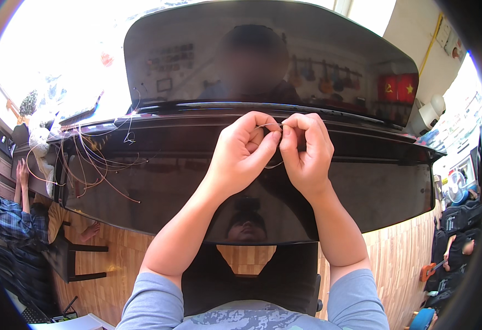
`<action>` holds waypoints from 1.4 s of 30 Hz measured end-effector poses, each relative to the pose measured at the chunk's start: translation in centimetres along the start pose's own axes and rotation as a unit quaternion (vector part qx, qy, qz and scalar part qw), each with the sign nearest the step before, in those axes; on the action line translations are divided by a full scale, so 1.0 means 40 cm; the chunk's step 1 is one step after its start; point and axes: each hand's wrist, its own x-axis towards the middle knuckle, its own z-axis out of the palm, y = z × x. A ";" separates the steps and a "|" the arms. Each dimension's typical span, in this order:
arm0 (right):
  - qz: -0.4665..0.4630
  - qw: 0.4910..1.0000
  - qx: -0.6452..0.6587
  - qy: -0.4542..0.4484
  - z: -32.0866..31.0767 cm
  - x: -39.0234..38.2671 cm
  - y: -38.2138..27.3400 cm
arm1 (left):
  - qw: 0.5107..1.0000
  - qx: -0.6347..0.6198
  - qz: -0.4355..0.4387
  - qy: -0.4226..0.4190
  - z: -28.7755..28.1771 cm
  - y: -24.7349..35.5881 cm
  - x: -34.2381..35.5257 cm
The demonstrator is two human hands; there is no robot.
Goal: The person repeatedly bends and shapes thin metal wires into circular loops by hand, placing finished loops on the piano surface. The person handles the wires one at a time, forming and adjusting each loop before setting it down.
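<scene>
My left hand [240, 147] and my right hand [308, 154] meet over a glossy black piano [373, 190]. Both pinch a thin string [268, 125], thumb against forefinger, with the fingertips almost touching. Part of the string curves below the hands; the rest is hidden behind my fingers. To the left, several loose thin strings [118, 191] with small knobs at their ends spread in loops over the piano's dark top. Neither hand touches them.
The piano's upright back panel [197, 71] reflects the room. A white cloth-like bundle [39, 140] sits at its left end. A person in a plaid shirt [18, 220] is far left, near a dark stool [67, 258]. At right are a fan [457, 184] and a small orange ukulele-like instrument [427, 271].
</scene>
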 end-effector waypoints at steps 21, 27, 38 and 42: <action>0.066 0.997 0.028 -0.019 -0.014 0.016 -0.015 | 0.994 -0.062 -0.018 0.088 -0.007 -0.012 0.006; 0.237 0.929 0.279 -0.058 -0.026 0.003 -0.012 | 0.991 -0.114 0.021 0.074 -0.004 -0.016 0.007; 0.341 0.839 0.403 -0.131 -0.038 0.016 -0.015 | 0.985 -0.142 0.042 0.088 -0.003 -0.012 0.007; 0.332 0.844 0.406 -0.110 -0.033 0.018 -0.021 | 0.988 -0.111 0.060 0.091 -0.006 -0.027 0.011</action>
